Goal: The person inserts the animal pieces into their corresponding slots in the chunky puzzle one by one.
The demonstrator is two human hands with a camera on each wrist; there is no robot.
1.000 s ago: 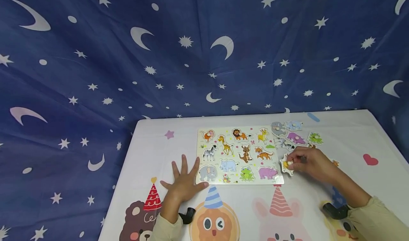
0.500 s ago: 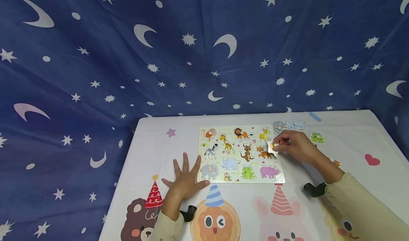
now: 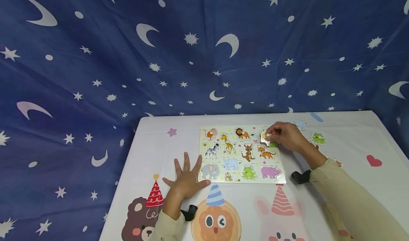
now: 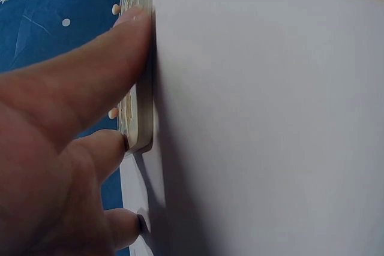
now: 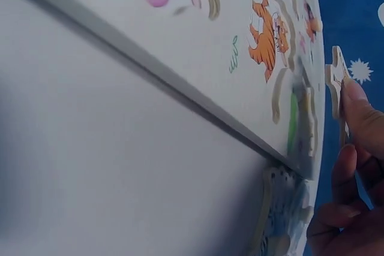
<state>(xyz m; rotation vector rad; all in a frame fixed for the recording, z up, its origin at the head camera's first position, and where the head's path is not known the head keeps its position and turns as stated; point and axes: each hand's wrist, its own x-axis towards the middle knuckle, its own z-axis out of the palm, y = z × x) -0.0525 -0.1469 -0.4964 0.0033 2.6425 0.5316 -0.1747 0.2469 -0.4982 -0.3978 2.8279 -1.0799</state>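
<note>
My right hand (image 3: pixel 286 136) pinches a white-edged wooden puzzle piece (image 3: pixel 264 137) with a yellow animal on it. In the head view it hovers over the upper right of the animal puzzle board (image 3: pixel 223 179), largely covering the yellow antelope picture there. The right wrist view shows the piece (image 5: pixel 334 88) tilted above the board, between thumb and fingers. My left hand (image 3: pixel 186 184) lies at the board's lower left corner, fingers spread. In the left wrist view, its thumb and a fingertip touch the board's edge (image 4: pixel 144 127). The lion (image 3: pixel 243 133) and monkey (image 3: pixel 211 133) show knobs.
Loose pieces lie right of the board: a blue rhino (image 3: pixel 299 124), a frog (image 3: pixel 318 138) and an orange piece (image 3: pixel 338 162), others hidden by my right hand. A striped piece (image 5: pixel 276 214) lies beside the board. A blue star-and-moon curtain (image 3: pixel 179 56) hangs behind the table.
My right hand has carried the puzzle piece from right of the board, up and left, to over the board's upper right. The left hand stays in place.
</note>
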